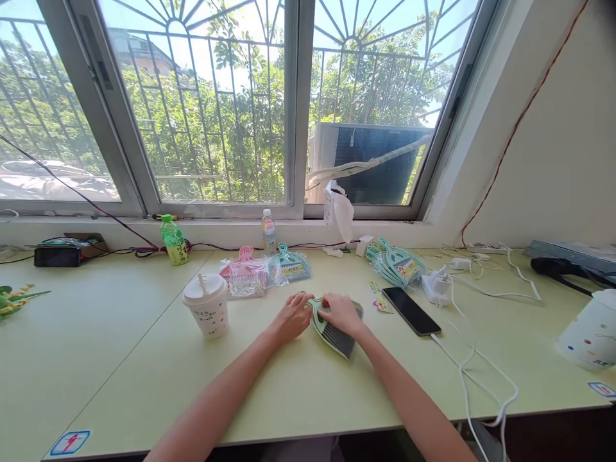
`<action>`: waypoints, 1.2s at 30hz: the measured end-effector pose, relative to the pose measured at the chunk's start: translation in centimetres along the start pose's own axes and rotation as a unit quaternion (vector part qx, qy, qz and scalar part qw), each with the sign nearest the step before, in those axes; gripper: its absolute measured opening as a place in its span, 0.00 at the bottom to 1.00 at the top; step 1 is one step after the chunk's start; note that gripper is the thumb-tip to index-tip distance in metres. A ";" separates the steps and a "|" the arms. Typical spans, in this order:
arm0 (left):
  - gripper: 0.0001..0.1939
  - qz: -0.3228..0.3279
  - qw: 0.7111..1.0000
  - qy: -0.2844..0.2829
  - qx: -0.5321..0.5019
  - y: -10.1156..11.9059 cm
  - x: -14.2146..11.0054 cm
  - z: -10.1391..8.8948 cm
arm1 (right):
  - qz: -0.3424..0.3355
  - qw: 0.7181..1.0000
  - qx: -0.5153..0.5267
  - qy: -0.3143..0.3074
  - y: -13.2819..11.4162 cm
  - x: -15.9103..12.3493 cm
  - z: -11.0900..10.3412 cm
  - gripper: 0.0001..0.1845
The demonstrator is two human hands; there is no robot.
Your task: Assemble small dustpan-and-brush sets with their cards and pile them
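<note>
A small green dustpan-and-brush set (341, 342) lies on the table in front of me, its handle end towards the far left and its wide grey end towards me. My left hand (294, 316) is closed around the handle end. Curled fingers of my right hand (342, 314) grip the set from the right and cover part of it. To its right is a printed label card (380, 298). Bagged sets in pink (244, 277) and blue-green (291, 267) lie behind my hands, with a pile of several green sets (395, 263) farther right.
A lidded paper cup (206, 307) stands left of my left arm. A phone (410, 310) on a white cable (464, 369) and a power adapter (436, 288) are at the right. Two bottles, one green (174, 240) and one clear (268, 232), stand near the window.
</note>
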State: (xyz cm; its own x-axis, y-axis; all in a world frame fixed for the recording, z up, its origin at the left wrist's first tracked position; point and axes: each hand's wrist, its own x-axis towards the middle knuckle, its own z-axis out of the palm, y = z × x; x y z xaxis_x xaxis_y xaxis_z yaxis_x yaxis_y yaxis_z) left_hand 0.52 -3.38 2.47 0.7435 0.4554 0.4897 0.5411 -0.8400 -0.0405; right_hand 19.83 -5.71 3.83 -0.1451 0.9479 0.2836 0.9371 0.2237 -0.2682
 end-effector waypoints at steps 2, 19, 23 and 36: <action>0.20 0.017 1.000 0.022 0.014 -1.0 -0.2 0.4 | -0.007 1.000 0.015 0.001 -0.3 0.0 0.5 0.06; 0.20 0.053 0.995 -0.004 -0.089 -2.2 -0.7 0.8 | -0.082 0.966 0.242 -0.033 0.8 0.4 -0.1 0.06; 0.18 0.034 0.990 -0.001 -0.136 -2.2 -0.7 1.3 | -0.081 0.959 0.268 -0.039 1.2 0.7 0.5 0.06; 0.27 -0.186 0.916 0.185 -0.304 0.4 0.4 0.1 | 0.138 0.950 0.199 0.197 -0.8 0.3 0.7 0.10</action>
State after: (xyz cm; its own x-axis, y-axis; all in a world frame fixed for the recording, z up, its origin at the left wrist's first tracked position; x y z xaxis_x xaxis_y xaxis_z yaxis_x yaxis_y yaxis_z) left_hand 1.14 -3.52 2.57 0.3070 0.7063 0.6378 0.3266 -0.7077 0.6265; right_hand 18.80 -5.40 3.45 0.2916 0.8425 0.4529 0.7162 0.1216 -0.6872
